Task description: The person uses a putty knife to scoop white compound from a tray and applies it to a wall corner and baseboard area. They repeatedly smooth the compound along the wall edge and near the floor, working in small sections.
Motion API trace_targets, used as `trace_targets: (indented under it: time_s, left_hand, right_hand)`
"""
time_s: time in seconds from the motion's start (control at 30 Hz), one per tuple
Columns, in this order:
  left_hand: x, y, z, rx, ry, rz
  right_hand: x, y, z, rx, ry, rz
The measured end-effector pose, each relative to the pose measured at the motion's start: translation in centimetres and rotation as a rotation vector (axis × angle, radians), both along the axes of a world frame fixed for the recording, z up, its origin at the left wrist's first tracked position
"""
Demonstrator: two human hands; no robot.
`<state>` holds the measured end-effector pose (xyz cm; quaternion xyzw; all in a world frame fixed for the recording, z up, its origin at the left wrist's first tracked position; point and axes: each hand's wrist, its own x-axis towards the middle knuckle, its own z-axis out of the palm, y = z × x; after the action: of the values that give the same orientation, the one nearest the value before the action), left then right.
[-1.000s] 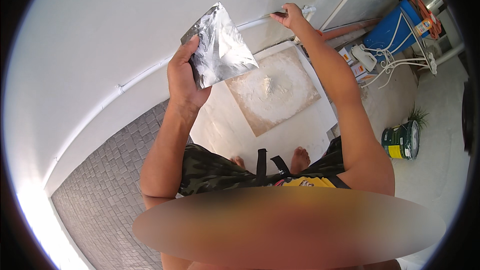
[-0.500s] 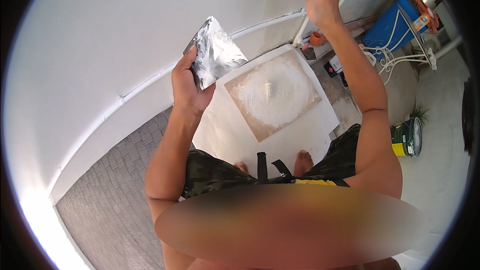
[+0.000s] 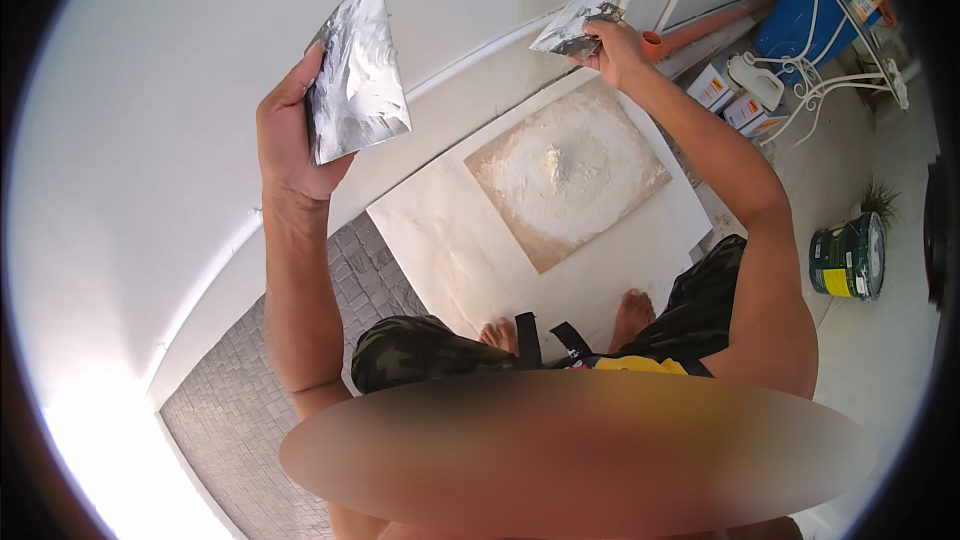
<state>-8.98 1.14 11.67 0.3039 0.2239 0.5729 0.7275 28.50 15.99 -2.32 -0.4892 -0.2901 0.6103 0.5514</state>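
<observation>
My left hand (image 3: 290,130) grips a broad metal filling blade (image 3: 358,80) by its left edge, its shiny face smeared with thick white putty. In front of the wall, my right hand (image 3: 618,52) is closed on a smaller metal putty blade (image 3: 578,24), which also carries white paste. The two blades are apart. From this view I cannot tell whether the right blade touches the wall (image 3: 460,0). Below them, a brown board (image 3: 535,252) is coated with white material, with a small heap (image 3: 557,168) in its middle.
The board lies on a white sheet (image 3: 430,230), where I stand barefoot. A white pipe (image 3: 480,60) runs along the wall. To the right are a blue bin (image 3: 795,15), a white metal frame (image 3: 805,65), pale containers (image 3: 755,80), an orange pipe (image 3: 715,25) and a green bucket (image 3: 848,258).
My left hand has moved left and up with its blade. My right hand has come down and slightly left with the smaller blade, now fully in view. The view has shifted a little.
</observation>
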Motion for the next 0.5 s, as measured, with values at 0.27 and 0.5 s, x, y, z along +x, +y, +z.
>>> trace_targets:
  time_s: [0.27,0.5]
  left_hand:
    - [1.4,12.8,17.4,0.475,0.476,0.032]
    - [2.9,16.1,25.3,0.704,0.827,0.216]
  right_hand:
    - [0.4,7.7,-2.4,-0.086,0.041,-0.213]
    - [-0.1,12.5,0.7,-0.119,0.139,-0.054]
